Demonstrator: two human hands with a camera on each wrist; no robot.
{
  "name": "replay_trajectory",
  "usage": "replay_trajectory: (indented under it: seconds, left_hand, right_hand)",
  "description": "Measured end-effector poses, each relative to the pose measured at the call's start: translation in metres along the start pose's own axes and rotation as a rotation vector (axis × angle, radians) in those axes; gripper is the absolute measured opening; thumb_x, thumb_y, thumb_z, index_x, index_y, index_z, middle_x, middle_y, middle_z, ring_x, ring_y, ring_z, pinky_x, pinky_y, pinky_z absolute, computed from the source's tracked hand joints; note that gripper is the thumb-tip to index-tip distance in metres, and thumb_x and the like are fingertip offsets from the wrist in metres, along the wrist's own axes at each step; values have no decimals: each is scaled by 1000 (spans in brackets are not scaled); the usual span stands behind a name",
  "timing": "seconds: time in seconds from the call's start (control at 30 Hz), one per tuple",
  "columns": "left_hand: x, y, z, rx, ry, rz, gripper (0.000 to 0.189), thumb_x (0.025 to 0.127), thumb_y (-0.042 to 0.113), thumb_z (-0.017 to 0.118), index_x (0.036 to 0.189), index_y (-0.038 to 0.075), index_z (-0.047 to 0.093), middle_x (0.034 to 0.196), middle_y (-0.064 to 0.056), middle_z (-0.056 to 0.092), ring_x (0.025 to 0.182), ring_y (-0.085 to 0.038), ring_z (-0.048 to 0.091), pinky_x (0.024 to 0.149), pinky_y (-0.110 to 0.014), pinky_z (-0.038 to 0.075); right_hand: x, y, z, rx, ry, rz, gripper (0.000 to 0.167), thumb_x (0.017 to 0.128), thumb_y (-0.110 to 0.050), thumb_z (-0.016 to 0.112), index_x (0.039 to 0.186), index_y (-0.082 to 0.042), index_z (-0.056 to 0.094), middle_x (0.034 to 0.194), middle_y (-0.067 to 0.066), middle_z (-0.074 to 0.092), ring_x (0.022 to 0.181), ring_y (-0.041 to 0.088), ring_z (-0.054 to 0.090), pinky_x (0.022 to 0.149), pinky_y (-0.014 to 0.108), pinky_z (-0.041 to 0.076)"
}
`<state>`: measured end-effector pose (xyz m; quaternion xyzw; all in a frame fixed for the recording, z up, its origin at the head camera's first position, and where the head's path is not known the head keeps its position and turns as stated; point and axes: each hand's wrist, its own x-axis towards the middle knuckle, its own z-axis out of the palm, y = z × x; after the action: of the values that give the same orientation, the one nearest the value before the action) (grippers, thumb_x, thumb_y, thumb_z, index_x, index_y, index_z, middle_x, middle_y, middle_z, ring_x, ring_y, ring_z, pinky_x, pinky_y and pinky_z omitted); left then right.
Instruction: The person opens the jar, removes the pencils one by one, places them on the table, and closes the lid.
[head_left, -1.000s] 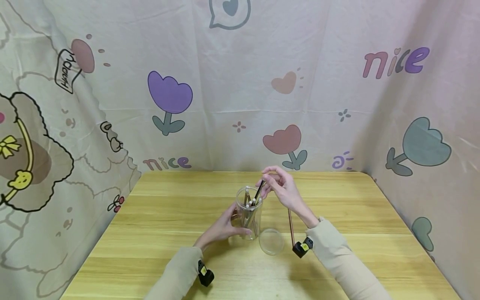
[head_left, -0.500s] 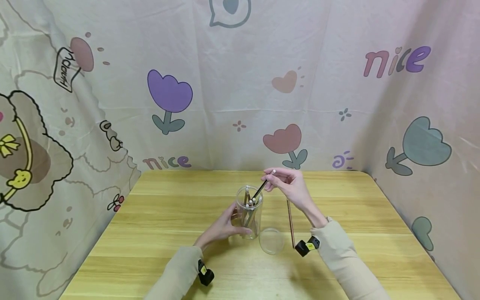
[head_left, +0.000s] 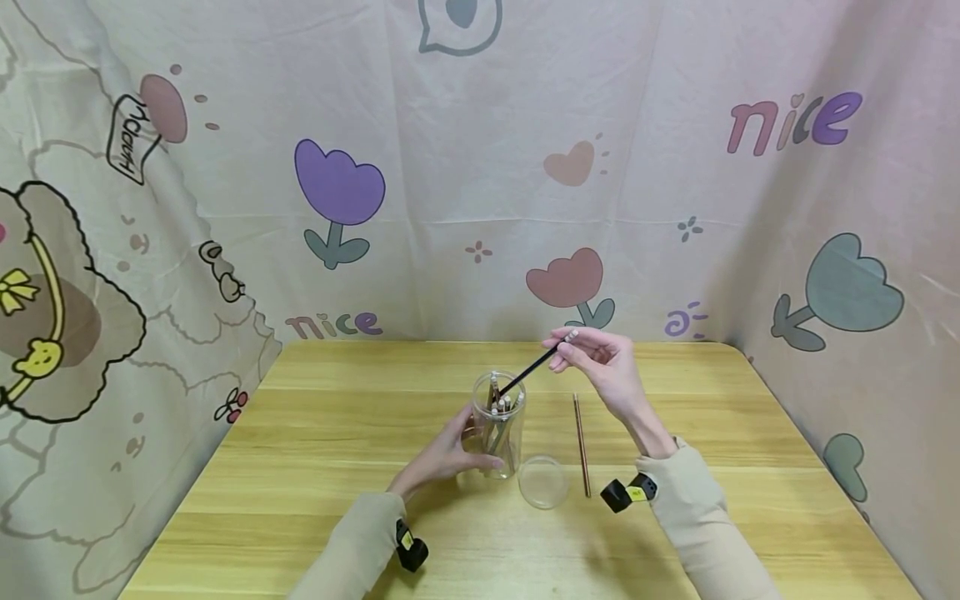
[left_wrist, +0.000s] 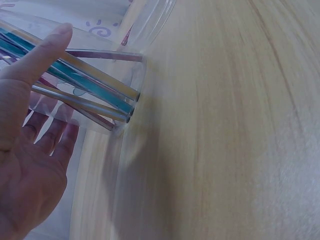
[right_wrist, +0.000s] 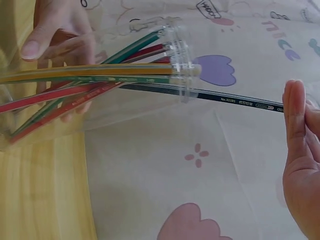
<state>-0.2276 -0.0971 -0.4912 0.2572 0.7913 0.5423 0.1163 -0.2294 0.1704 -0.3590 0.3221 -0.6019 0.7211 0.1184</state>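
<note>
My left hand grips a clear, upright jar from the left, thumb across its near side. Several pencils in yellow, teal green and red stand in the jar; a yellow pencil shows through the wall in the right wrist view. With my right hand, up to the right of the jar, I pinch a dark pencil near its white-tipped end. That pencil slants down to the left, its lower end inside the jar's mouth. In the left wrist view, the pencils' lower ends rest near the jar's base.
A round clear lid lies on the wooden table just right of the jar's base. Right of the lid lies a reddish-brown pencil. A printed cloth backdrop rises behind the table and at both sides.
My right hand has moved right, drawing the dark pencil farther out of the jar and tilting it more. The pencil on the table now shows in full. My left hand and the jar stay put.
</note>
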Motion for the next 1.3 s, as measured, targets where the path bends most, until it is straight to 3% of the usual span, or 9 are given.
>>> replay_trajectory:
  seconds: [0.1,0.4,0.57,0.73,0.97,1.3]
  left_hand:
    - [-1,0,0,1,1,-6,92,76,27,88,151,21,36,154,-13,47,139,-41,47,116,-61,39]
    - [-1,1,-1,5,3,-12,96,76,26,88,154,21,33,154,-15,47,138,-41,48,115,-62,40]
    - [-1,0,-1,-2,1,-12,99,76,26,88,156,20,30,155,-15,45,139,-42,47,115,-63,39]
    - [0,-2,-1,8,-3,-7,95,75,26,88,153,20,34,153,-16,46,138,-42,47,116,-62,39]
    - [0,-3,0,5,7,-20,95,76,24,88,154,19,34,152,-16,47,138,-42,48,116,-62,40]
    - [0,-3,0,2,9,-20,98,76,21,88,156,17,31,154,-18,46,138,-44,48,115,-63,40]
  right_hand:
    - [-1,-2,-1,13,25,-31,22,93,12,58,112,24,60,99,6,80,72,11,74,68,25,63]
    - [-1,-4,-5,57,99,-162,20,93,15,57,106,6,69,99,7,80,71,13,74,66,25,63]
    - [-1,-6,-9,131,139,-228,23,92,20,54,106,9,68,98,12,79,71,16,74,65,26,63]
    - [-1,-12,-12,214,185,-231,29,91,23,52,103,5,70,96,15,79,71,17,74,64,25,63]
    - [0,-16,-18,326,207,-241,21,91,22,53,99,9,68,94,19,78,71,20,74,65,25,63]
    - [-2,-18,-25,394,269,-225,19,93,18,53,99,9,69,93,17,78,73,20,74,63,23,62]
